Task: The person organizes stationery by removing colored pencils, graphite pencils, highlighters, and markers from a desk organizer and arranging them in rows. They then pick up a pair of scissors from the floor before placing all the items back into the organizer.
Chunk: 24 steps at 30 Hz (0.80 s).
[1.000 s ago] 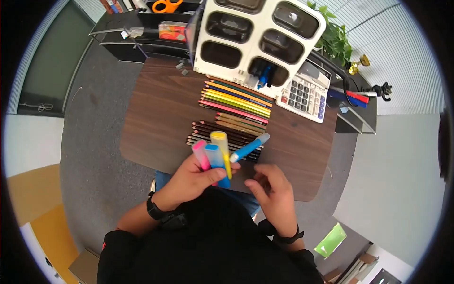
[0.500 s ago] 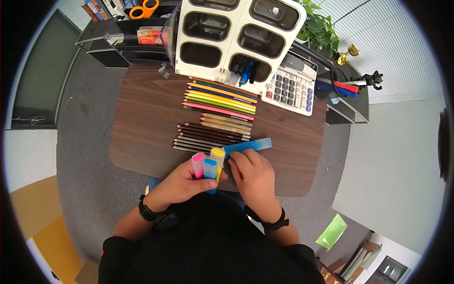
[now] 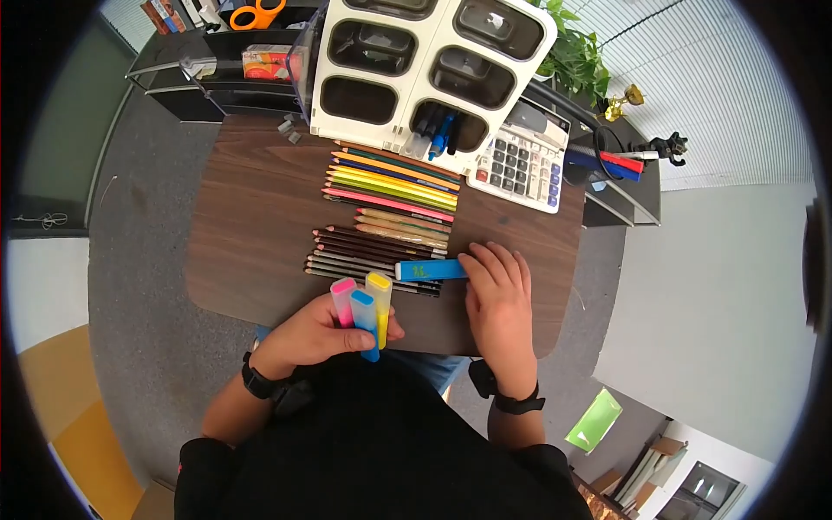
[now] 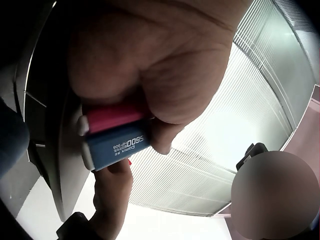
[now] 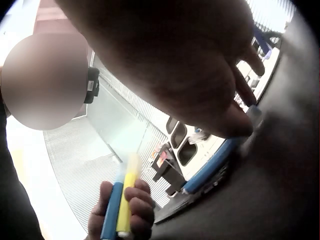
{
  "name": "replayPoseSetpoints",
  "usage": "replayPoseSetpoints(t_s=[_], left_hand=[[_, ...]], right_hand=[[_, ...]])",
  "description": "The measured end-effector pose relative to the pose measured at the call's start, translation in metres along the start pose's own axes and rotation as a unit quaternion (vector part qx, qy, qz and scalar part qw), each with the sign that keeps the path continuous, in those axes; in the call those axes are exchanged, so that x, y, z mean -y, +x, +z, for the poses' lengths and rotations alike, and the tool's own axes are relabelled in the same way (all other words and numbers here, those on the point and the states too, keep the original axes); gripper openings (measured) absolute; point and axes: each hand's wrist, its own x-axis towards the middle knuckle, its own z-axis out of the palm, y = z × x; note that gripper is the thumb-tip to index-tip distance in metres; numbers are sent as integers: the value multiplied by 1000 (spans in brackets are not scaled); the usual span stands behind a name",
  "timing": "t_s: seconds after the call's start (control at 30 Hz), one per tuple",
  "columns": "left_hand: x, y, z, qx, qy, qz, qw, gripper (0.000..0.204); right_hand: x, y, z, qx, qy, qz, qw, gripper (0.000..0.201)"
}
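Observation:
My left hand [image 3: 316, 336] grips three upright highlighters in the head view: a pink one [image 3: 344, 299], a blue one [image 3: 363, 314] and a yellow one [image 3: 379, 303]. Printed lettering shows on the held blue highlighter [image 4: 122, 145] in the left wrist view. Over on the right, my right hand [image 3: 503, 303] pinches the right end of another blue highlighter [image 3: 426, 269], which lies level across the ends of the dark pencils. The right wrist view has thumb and fingertips at the cap of this blue highlighter [image 5: 212, 165]. The hand hides that cap from above.
Several pencils [image 3: 394, 182] lie in rows on the brown table [image 3: 251, 208]. A white organizer [image 3: 425, 61] with dark compartments stands at the back, pens in one of them. Beside it is a calculator [image 3: 520, 165]. Small grey pieces [image 3: 289, 130] lie at the back left.
The right hand has come to the loose blue highlighter and shifted to its right end. That highlighter has turned from slanted to level. The left hand keeps its three highlighters.

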Motion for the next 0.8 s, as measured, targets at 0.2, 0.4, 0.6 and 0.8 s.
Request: replayPoseSetpoints(t_s=[0.2,0.4,0.6,0.8], left_hand=[[1,3,-4,28,9,-2,1000,38],[0,5,-4,43,16,-6,999,37],[-2,4,-3,37,21,-15,999,37],[-3,4,-2,34,18,-18,999,36]], right_hand=[[-15,-5,-5,-77,104,72,989,30],[-22,-19,-3,-116,240,257,929,19],[-20,-21,10,-52,223,346,910,27],[-19,-8,5,-43,85,223,970,37]])
